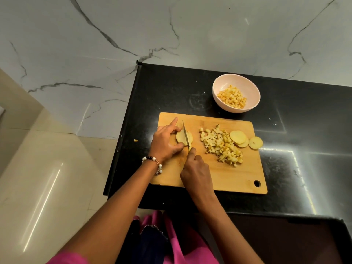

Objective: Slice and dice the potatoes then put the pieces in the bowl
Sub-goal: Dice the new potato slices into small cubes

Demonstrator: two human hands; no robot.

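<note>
Left hand (165,143) pinches the pale yellow potato slice stack (182,137) near the left edge of the rectangular wooden cutting board (228,178), forefinger raised; right hand (197,173) wraps the narrow steel knife (186,134). For clean strips, tuck fingertips and cut straight down. Diced pile (221,145) mid-board; pale round bowl (251,90) beyond the far edge.

- The right hand (196,173) covers the knife handle entirely; only the blade (186,135) shows.
- The left hand (166,142) hides the near-left part of the potato (181,137), so how much of it remains cannot be told.
- Two round slices (239,139) overlap, one partly covering the other.
- The black worktop (295,168) runs out of the right edge.
- Both forearms and the pink clothing (182,244) are cut off by the bottom edge.
</note>
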